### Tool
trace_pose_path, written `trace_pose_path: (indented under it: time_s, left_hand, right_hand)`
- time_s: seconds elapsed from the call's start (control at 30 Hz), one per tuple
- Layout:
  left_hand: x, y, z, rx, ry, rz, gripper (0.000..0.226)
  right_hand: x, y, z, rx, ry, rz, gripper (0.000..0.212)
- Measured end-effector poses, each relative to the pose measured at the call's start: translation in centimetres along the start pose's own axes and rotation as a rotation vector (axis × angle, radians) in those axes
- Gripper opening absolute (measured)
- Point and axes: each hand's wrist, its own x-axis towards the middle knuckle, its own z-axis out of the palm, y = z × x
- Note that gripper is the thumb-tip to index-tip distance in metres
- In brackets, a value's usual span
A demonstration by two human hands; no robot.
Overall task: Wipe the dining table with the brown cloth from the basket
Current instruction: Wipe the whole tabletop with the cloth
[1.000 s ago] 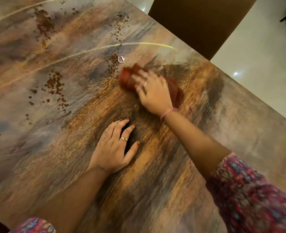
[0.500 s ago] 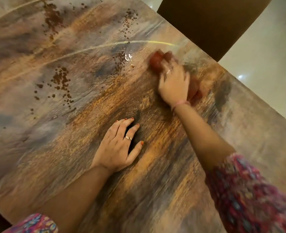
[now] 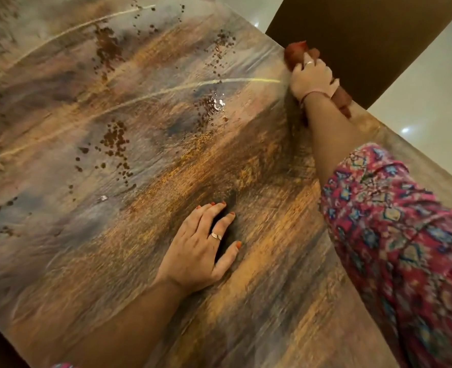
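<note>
The dining table (image 3: 113, 235) has a streaked brown, orange and grey top. My right hand (image 3: 311, 78) is stretched out to the table's far right edge. It grips the bunched brown cloth (image 3: 294, 53) there, with its fingers curled over the cloth. One end of the cloth sticks out past the fingers, and another end (image 3: 343, 100) shows behind the wrist. My left hand (image 3: 201, 251) rests flat on the tabletop nearer to me, with its fingers spread and nothing in it.
A brown chair back (image 3: 365, 35) stands right behind the table edge where the cloth is. Pale glossy floor (image 3: 432, 102) lies beyond. Dark brown specks (image 3: 113, 142) dot the tabletop to the left, with a shiny wet patch (image 3: 214, 104) among them.
My right hand has slid the cloth away from me and to the right, from mid-table to the far edge by the chair. The left hand has stayed put.
</note>
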Motion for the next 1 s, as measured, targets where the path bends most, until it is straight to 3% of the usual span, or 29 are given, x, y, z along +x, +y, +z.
trace_pose_path:
  time_s: [0.07,0.13,0.23,0.33,0.4,0.53,0.6,0.8,1.0]
  left_hand:
    - [0.0,0.0,0.1,0.001,-0.001,0.002,0.057]
    - [0.0,0.0,0.0,0.013,-0.001,0.004,0.057]
    - [0.0,0.2,-0.1,0.019,-0.004,0.003,0.057]
    - [0.0,0.3,-0.2,0.016,-0.006,-0.002,0.056]
    - [0.0,0.2,-0.3,0.007,0.004,-0.003,0.056]
    - [0.0,0.2,-0.1,-0.011,0.024,0.002,0.056]
    - [0.0,0.1,-0.1,-0.015,0.029,0.001,0.055]
    - [0.0,0.0,0.1,0.006,0.020,0.006,0.056]
    - [-0.1,0.2,0.1,0.042,0.019,0.019,0.060]
  right_hand:
    - [-3.1,-1.4,1.3,-0.066,0.024,-0.140,0.050]
    - [-8.7,-2.3,2.9,-0.099,0.005,-0.464,0.049]
    - [-18.1,-1.4,4.7,-0.076,-0.165,-0.908,0.045]
    - [-19.0,-0.5,3.9,-0.057,-0.254,-1.031,0.041]
    - [-14.5,-0.6,3.1,-0.081,-0.135,-0.833,0.039]
    - [-4.0,1.6,-0.2,0.010,0.101,-0.103,0.044]
    - [-2.1,3.1,-1.2,0.068,0.141,0.075,0.045]
    - [-6.9,6.3,0.5,0.004,0.241,0.142,0.050]
    - [-7.9,3.3,1.5,-0.099,0.179,0.160,0.058]
